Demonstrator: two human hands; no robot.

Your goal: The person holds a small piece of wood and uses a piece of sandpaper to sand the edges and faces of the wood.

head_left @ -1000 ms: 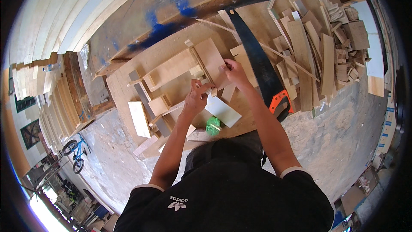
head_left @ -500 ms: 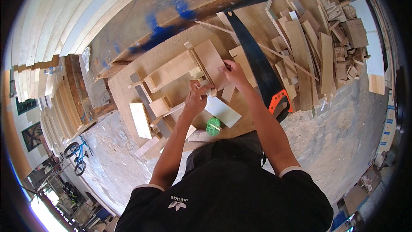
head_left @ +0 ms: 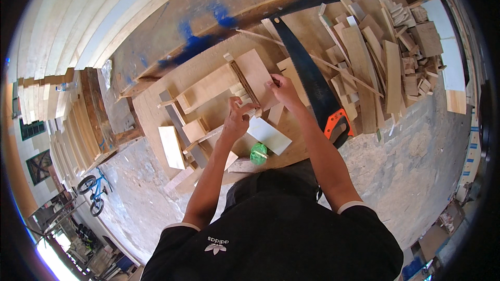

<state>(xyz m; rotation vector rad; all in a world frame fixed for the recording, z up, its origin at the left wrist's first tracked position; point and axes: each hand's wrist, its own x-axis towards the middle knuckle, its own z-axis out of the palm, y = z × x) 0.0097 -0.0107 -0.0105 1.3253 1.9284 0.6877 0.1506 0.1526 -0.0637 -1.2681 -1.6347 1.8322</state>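
A thin, pale brown wooden panel [head_left: 254,73] lies tilted against a wooden frame [head_left: 205,87] built of narrow strips and small boards. My right hand [head_left: 284,91] pinches the panel's right edge between thumb and fingers. At the panel's near corner, my left hand [head_left: 237,117] has its fingers curled, with the fingertips on the end of a wooden strip [head_left: 250,91] that runs along the panel's left side. Just below the hands are a white board [head_left: 270,136] and a crumpled green plastic bag [head_left: 258,153] with a small light piece sticking out.
A handsaw [head_left: 307,67] with an orange and black handle lies right of my right arm. Beyond it are heaped wood offcuts [head_left: 367,67]. A pale board [head_left: 171,147] sits left of the frame. Stacked planks [head_left: 78,119] and a blue bicycle [head_left: 95,190] are farther left.
Both hands keep almost the same hold on the panel and strip. The whole view has shifted very slightly.
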